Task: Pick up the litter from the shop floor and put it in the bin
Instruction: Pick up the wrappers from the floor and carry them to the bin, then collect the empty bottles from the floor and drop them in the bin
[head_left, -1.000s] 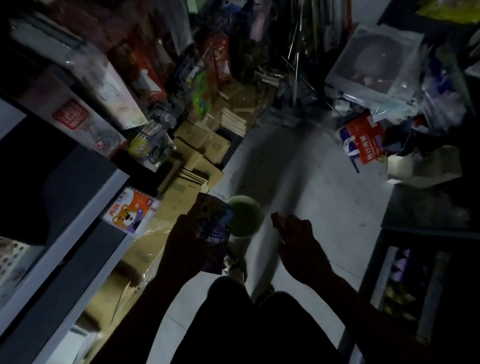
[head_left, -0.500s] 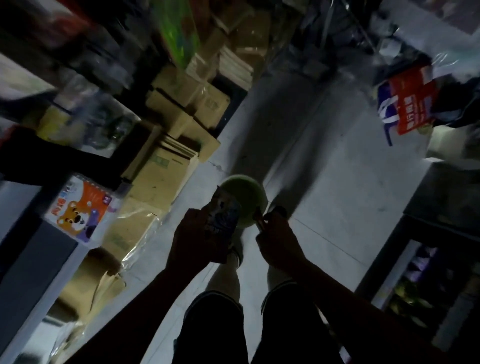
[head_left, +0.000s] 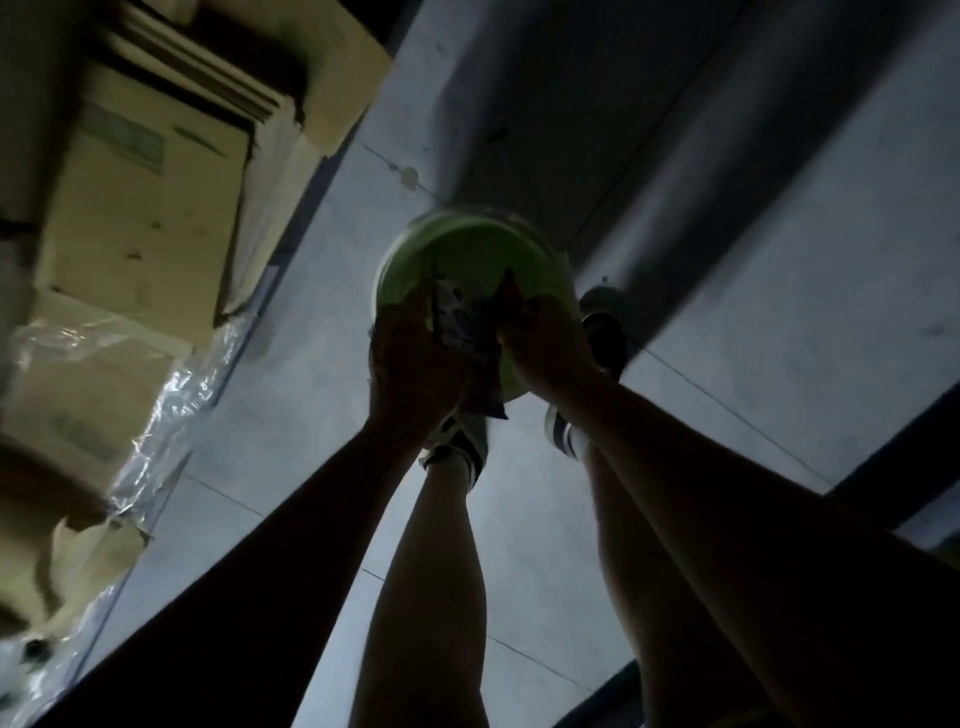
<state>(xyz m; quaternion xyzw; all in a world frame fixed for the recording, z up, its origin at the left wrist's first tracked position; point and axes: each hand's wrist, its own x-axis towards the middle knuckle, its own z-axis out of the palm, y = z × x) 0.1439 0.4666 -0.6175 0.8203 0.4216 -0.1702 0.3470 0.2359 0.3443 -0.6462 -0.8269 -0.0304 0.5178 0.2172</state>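
Holding crumpled purple-and-white foil wrapper (head_left: 470, 332) over round pale-green plastic bin (head_left: 467, 260), frame centre. Left hand (head_left: 410, 358) grip closed on wrapper; right hand (head_left: 545, 343) pinching its other edge. Advice: lower wrapper fully past rim before release, avoiding spill onto grey floor (head_left: 727, 260).

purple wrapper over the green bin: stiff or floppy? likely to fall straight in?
Likely floppy and light: the purple wrapper looks crumpled between the left hand and right hand. It may snag on the green bin rim; one corner hangs outside.
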